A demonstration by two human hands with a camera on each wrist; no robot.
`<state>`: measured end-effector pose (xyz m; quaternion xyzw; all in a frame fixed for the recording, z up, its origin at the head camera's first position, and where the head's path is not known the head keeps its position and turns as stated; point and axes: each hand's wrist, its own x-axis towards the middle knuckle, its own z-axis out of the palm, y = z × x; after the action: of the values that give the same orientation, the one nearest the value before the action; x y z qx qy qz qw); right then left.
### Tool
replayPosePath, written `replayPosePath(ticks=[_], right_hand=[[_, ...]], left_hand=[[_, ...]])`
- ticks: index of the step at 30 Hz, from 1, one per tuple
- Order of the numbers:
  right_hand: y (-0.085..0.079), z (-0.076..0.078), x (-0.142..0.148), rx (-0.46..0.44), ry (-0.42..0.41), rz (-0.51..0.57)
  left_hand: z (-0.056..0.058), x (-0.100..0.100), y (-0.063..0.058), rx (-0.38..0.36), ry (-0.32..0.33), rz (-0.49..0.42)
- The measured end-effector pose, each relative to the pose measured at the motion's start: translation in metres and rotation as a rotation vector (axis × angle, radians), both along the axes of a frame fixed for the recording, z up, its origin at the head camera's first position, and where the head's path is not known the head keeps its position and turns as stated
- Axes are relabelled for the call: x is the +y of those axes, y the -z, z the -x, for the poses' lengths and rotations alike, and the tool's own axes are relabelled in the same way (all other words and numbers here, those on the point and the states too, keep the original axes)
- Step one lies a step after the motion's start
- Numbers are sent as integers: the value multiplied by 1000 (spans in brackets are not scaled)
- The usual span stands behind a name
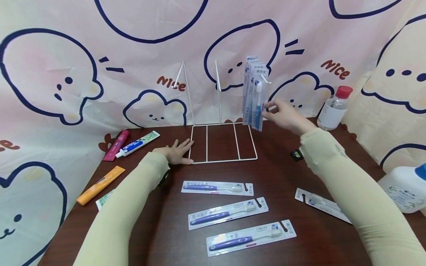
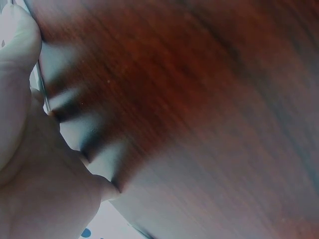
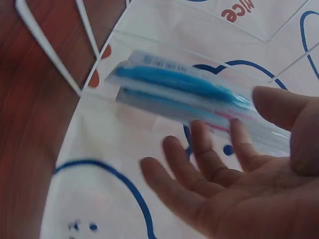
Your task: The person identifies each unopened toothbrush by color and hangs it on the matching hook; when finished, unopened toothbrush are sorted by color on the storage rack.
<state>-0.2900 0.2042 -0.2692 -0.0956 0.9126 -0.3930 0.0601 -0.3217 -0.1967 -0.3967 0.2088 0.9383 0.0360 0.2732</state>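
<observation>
A white wire rack (image 1: 206,144) stands at the back of the table, with upright wires and hooks. From its right hook hang several packaged toothbrushes (image 1: 255,96); the front one has a blue handle. My right hand (image 1: 283,115) is beside the lower right edge of these packs. In the right wrist view its fingers (image 3: 179,167) are spread apart beside the packs and not closed round them. My left hand (image 1: 176,152) lies on the table with spread fingers at the left side of the rack's base; the left wrist view shows this hand (image 2: 45,169) close up.
Purple-handled toothbrush packs (image 1: 217,187) lie in front of the rack, another pack (image 1: 323,204) beside my right sleeve. Left are toothpaste tubes: pink (image 1: 116,145), white-blue-green (image 1: 138,143), orange (image 1: 100,185). At right stand a red-capped bottle (image 1: 332,112) and a white bottle (image 1: 404,190).
</observation>
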Motion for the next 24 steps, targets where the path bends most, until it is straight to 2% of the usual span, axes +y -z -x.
replayPosePath(ticks=[3,6,11,14,17,21,24], right_hand=[[2,-22,16,0,-27,-125],[10,-49,34,3,-89,-296],[36,-99,63,-22,-215,-497],[54,-124,80,-51,-248,-552],[71,-142,95,-90,-242,-569],[88,-159,108,-117,-201,-606],[97,-166,111,-87,-163,-644]], left_hand=[[1,0,1,-2,7,-3],[1,-1,1,-2,8,-11],[2,-1,1,5,8,-10],[3,-1,1,12,10,-6],[2,-1,1,3,8,-13],[2,-1,2,-7,9,-19],[2,-2,3,3,14,-18]])
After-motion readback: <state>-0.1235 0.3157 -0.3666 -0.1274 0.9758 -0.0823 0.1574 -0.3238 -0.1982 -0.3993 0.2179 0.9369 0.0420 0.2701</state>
